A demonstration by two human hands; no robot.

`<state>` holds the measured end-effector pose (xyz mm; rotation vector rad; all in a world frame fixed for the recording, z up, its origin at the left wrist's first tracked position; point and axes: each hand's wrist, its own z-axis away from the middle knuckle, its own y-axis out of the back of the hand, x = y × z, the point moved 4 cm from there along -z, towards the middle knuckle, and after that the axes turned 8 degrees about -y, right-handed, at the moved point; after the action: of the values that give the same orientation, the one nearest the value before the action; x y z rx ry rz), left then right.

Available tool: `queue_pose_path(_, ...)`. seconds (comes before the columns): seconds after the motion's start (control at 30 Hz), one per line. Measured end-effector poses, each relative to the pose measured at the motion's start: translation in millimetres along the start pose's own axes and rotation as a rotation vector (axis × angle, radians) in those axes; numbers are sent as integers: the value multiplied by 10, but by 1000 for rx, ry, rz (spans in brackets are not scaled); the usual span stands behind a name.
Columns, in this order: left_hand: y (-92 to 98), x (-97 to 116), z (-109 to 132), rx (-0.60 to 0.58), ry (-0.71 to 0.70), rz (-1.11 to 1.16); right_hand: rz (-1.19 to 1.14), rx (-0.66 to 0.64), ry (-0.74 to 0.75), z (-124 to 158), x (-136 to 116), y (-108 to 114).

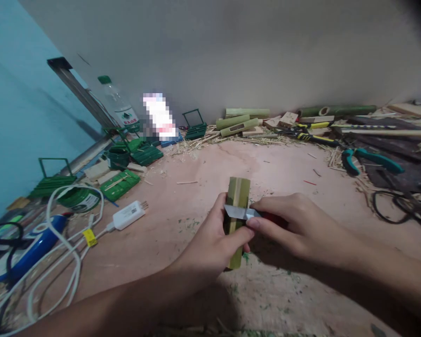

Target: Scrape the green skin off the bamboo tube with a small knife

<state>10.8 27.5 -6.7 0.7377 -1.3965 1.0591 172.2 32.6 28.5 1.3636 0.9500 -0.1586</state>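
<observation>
A green bamboo piece point(239, 189) stands lengthwise before me, with a paler stripe running down its face. My left hand point(219, 238) is wrapped round its lower half, the thumb pressed across the front. In my right hand point(287, 222) is a utility knife point(236, 212) with a red handle, mostly hidden by the fingers. Its flat metal blade lies across the bamboo, touching or very close to the pale stripe. Small green shavings lie on the wooden board point(203, 201) under both hands.
Left: a white charger point(129, 215) with looped cable, a blue-and-white tool point(31, 248) and green slatted pieces point(120, 185). Behind: a plastic bottle point(121, 105), a pixelated bright screen point(160, 117) and bamboo sections point(240, 126). Right: teal-handled pliers point(372, 159) and black scissors handles point(389, 206).
</observation>
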Motion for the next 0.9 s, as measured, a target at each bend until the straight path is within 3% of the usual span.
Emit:
queue_pose_path(0.5,2,-32,13,-52,-47,-75,-26,3,3,-2,-15,9)
queue_pose_path(0.9,31,-73,60,-9,-98,-168,-24,7,-18,-3,-29,12)
